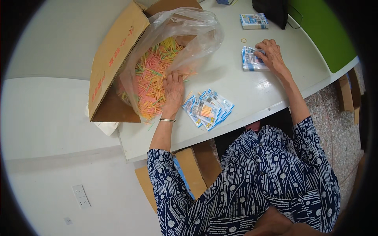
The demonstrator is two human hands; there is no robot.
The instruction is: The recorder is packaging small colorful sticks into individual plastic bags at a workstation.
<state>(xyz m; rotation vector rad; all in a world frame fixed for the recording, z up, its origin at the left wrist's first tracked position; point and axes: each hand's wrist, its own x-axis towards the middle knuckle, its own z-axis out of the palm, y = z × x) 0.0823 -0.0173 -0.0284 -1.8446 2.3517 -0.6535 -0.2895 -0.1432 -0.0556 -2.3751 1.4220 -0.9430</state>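
A person in a dark blue patterned blouse sits at the near edge of a white tabletop (244, 94). An open brown cardboard box (189, 171) stands on the speckled floor beside the chair, below the tabletop's edge.

On the tabletop just in front of the person lies a small heap of flat clear packets with blue-and-white striped edges (208, 108), at least one showing orange sticks inside. To its left, a large brown cardboard carton (114, 63) lies tipped on its side, lined with a clear plastic bag (189, 31) that spills a mass of thin pink, yellow, green and orange sticks (151, 78) toward the edge.

The left hand (173, 89), a thin metal bangle at its wrist, lies palm down with fingers spread on the sticks at the bag's mouth; whether it grips any cannot be told. The right hand (271, 54) is well apart from it, reaching out, fingers flat on a stack of the same striped packets (252, 59).

Farther back sit a small yellow rubber band (244, 40), a blue-and-white box (254, 21) and a black bag (273, 11). A green panel (327, 31) lies at the far right.
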